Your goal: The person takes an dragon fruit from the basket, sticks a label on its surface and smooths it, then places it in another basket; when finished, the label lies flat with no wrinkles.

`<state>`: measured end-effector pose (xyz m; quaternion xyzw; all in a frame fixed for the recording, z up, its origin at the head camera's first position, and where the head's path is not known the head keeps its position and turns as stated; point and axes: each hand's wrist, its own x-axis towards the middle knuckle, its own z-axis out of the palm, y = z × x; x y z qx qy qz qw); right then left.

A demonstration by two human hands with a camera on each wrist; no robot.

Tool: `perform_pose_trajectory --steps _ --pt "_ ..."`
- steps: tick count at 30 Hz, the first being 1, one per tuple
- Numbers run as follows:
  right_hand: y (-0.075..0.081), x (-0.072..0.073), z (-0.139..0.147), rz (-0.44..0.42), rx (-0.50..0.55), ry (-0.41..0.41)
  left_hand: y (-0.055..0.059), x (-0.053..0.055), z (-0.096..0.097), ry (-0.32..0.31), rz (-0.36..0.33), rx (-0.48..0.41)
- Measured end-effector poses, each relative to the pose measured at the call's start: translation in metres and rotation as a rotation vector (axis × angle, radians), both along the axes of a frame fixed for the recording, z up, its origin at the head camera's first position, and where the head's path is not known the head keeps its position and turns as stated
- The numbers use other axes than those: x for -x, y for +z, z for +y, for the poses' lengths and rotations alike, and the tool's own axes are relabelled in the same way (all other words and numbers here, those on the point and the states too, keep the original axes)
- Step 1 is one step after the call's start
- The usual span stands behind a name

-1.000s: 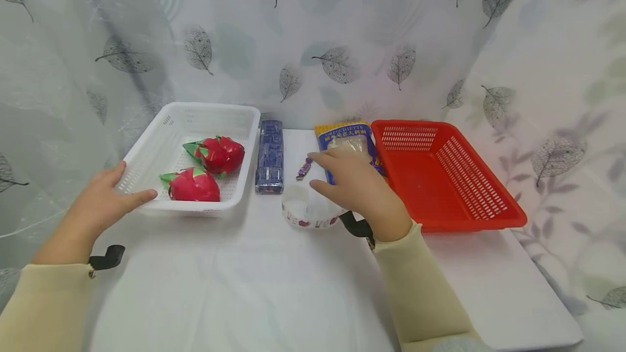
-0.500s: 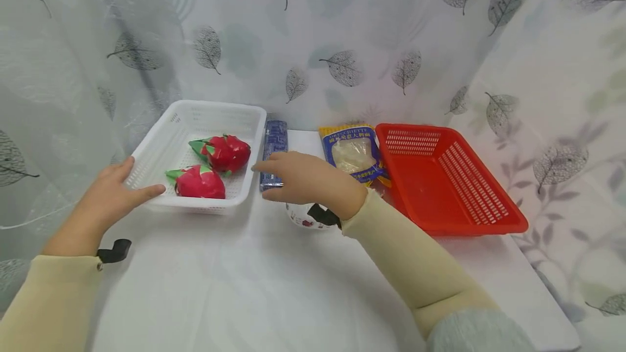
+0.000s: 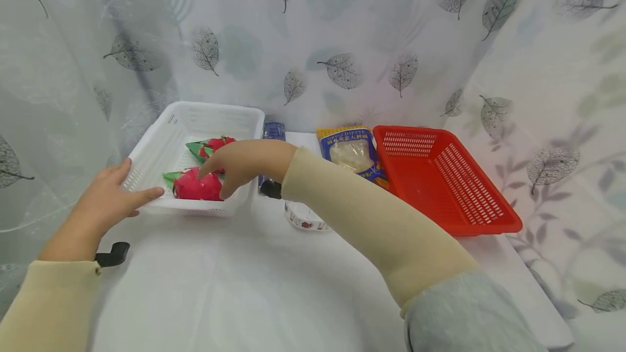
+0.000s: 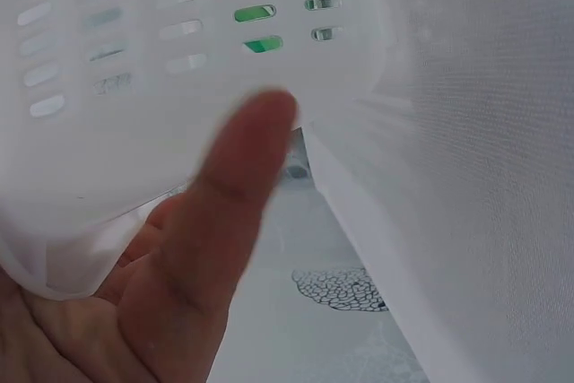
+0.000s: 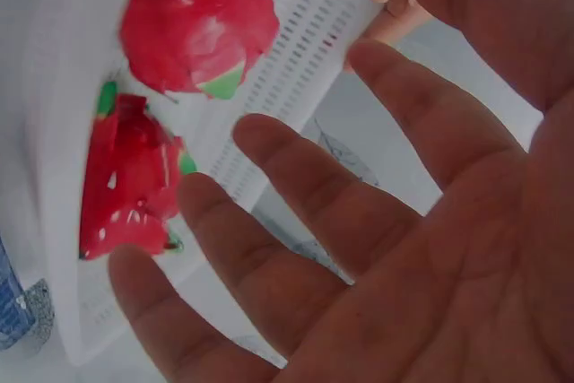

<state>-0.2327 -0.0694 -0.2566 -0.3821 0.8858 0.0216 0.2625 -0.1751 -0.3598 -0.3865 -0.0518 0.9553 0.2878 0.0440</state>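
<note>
In the head view, two red artificial dragon fruits with green leaves lie in a white plastic basket [image 3: 215, 114]. My left hand [image 3: 105, 197] rests against the basket's near left corner, thumb along the front and fingers at the left side. In the left wrist view its thumb [image 4: 247, 159] lies straight before the slotted wall. My right hand [image 3: 246, 161] is over the basket with spread, slightly bent fingers and nothing in them. Just by its fingertips lies the nearer dragon fruit [image 3: 195, 184]; the farther dragon fruit [image 3: 199, 149] is partly covered by the hand.
Right of the white basket lies a dark blue package [image 3: 274, 130], mostly behind my right arm. A roll of printed tape [image 3: 303, 220], a blue and yellow orecchiette pasta bag [image 3: 351, 151] and a red basket [image 3: 425, 192] stand farther right. A leaf-patterned curtain [image 3: 318, 31] hangs behind.
My right hand has swept left, from near the pasta bag across the blue package to above the dragon fruits. My left hand has stayed at the white basket's corner.
</note>
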Motion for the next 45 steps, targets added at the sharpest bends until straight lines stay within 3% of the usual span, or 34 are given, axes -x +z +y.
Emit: perform_pose_trajectory --steps 3,9,17,21,26,29,32,38,45 --pt "0.003 0.002 -0.017 -0.015 -0.075 -0.006 0.000 0.000 0.000 -0.009 -0.013 -0.036" --pt "-0.006 0.002 -0.043 -0.052 -0.142 -0.110 0.000 -0.003 -0.003 -0.031 -0.031 -0.041" --pt "-0.023 0.008 -0.068 -0.011 -0.318 0.043 0.000 -0.003 -0.005 -0.036 -0.004 -0.031" --pt "-0.026 0.012 -0.071 -0.029 -0.361 0.032 0.000 -0.003 -0.006 -0.032 0.001 -0.029" --pt "-0.025 0.009 -0.065 0.076 -0.404 0.009 -0.001 -0.001 -0.005 -0.036 0.003 -0.037" --pt "-0.025 0.005 -0.060 0.126 -0.414 -0.039 -0.002 -0.001 -0.004 -0.035 0.010 -0.035" --pt "-0.026 0.003 -0.055 0.143 -0.408 -0.027 -0.003 -0.002 -0.003 -0.028 0.011 -0.037" --pt "-0.028 0.001 -0.049 0.097 -0.386 0.034 -0.006 -0.002 -0.002 -0.021 0.006 -0.053" --pt "-0.031 0.004 -0.044 0.019 -0.251 0.042 -0.009 0.000 -0.001 -0.024 0.014 -0.047"
